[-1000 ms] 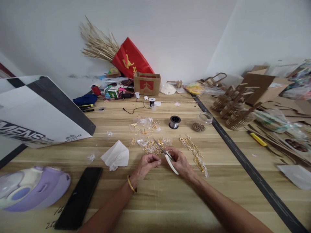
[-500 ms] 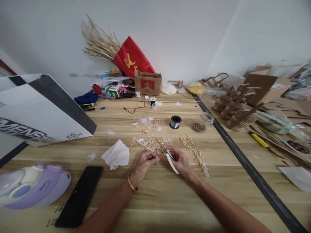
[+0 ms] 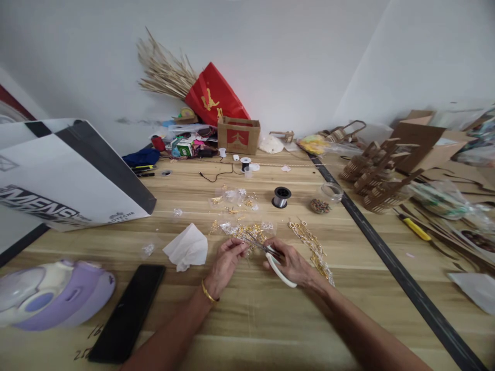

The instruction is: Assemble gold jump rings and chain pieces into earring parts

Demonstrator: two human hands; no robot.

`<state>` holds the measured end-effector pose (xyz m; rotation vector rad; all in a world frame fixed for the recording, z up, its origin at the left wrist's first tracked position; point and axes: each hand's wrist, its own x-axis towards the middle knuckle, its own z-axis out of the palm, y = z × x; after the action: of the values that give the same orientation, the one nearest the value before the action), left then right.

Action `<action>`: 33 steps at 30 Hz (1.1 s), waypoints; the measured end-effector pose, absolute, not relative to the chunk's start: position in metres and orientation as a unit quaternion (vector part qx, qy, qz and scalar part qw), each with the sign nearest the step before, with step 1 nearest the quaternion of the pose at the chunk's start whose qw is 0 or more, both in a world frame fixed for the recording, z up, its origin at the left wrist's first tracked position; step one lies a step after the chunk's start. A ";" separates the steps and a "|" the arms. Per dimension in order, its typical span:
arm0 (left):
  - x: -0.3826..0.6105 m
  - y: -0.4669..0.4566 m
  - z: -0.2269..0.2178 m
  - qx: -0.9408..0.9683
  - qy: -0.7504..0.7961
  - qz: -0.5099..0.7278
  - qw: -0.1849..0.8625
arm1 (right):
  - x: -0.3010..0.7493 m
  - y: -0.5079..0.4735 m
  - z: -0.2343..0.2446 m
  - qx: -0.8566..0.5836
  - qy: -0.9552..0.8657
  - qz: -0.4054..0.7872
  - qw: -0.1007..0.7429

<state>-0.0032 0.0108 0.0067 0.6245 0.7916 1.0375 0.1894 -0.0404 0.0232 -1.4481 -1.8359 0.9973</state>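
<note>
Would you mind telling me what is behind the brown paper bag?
Part of a tilted red bag shows behind the brown paper bag; whatever the latter covers is hidden.

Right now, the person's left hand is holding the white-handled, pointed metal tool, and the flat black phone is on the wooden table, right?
Not quite: the head view shows the white-handled, pointed metal tool in the person's right hand. The flat black phone is on the wooden table.

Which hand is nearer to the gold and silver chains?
Right. The right hand is close beside the chains, on their left; the left hand is farther away, leftward.
</note>
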 end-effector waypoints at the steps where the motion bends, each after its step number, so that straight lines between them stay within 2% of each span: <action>1: -0.003 0.011 0.006 0.282 0.359 0.479 0.749 | 0.189 -0.041 0.024 -0.545 -0.697 0.370 0.284; 6: -0.004 0.012 0.003 0.282 0.338 0.488 0.754 | 0.181 -0.047 0.030 -0.558 -0.721 0.321 0.256; 17: -0.003 0.010 0.004 0.295 0.314 0.474 0.768 | 0.174 -0.053 0.036 -0.551 -0.741 0.264 0.279; 33: -0.004 0.010 0.005 0.269 0.321 0.468 0.778 | 0.177 -0.051 0.035 -0.508 -0.762 0.284 0.285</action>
<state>-0.0039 0.0104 0.0046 0.5823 0.6941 1.0119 0.1770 -0.0509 0.0354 -1.3588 -2.0369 0.7604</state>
